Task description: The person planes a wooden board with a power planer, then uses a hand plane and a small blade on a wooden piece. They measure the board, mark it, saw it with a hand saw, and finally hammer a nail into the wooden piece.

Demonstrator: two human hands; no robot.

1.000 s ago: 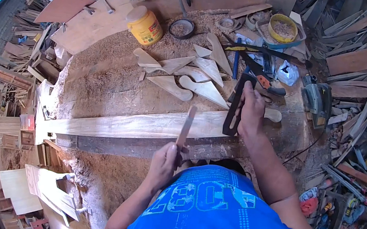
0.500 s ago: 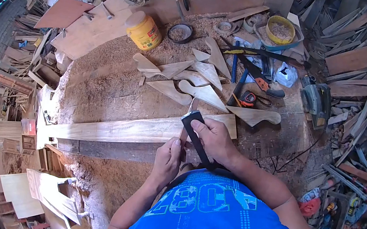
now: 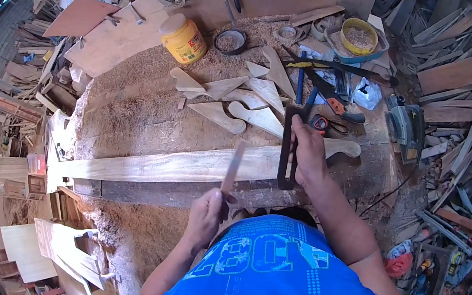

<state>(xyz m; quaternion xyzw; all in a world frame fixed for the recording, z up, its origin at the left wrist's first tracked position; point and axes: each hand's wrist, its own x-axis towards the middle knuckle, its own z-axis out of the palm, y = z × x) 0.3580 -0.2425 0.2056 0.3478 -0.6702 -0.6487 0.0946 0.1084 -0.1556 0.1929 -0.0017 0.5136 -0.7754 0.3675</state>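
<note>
My left hand [image 3: 205, 213], low near my shirt, is closed around the lower end of a thin, flat brown strip [image 3: 233, 168] that points upward; blur hides its exact kind. My right hand [image 3: 310, 154] grips a long, dark, narrow tool [image 3: 286, 176] with a slot along it, held upright over the bench. Beneath both lies a long pale board [image 3: 154, 164]. Just beyond the board are several cut wooden pieces with curved ends, including a scroll-shaped piece [image 3: 257, 118]. A tape measure [image 3: 319, 123] is partly hidden behind my right hand.
A yellow jar [image 3: 184, 39] and a black bowl of shavings [image 3: 230, 42] stand at the back. To the right are a handsaw [image 3: 334, 103], a yellow bowl [image 3: 359, 38] and a dark green power tool [image 3: 406, 130]. Scrap wood piles surround the bench.
My hands have moved apart. The right has swung the dark tool up and right, away from the strip; the left has shifted slightly down and left with the strip.
</note>
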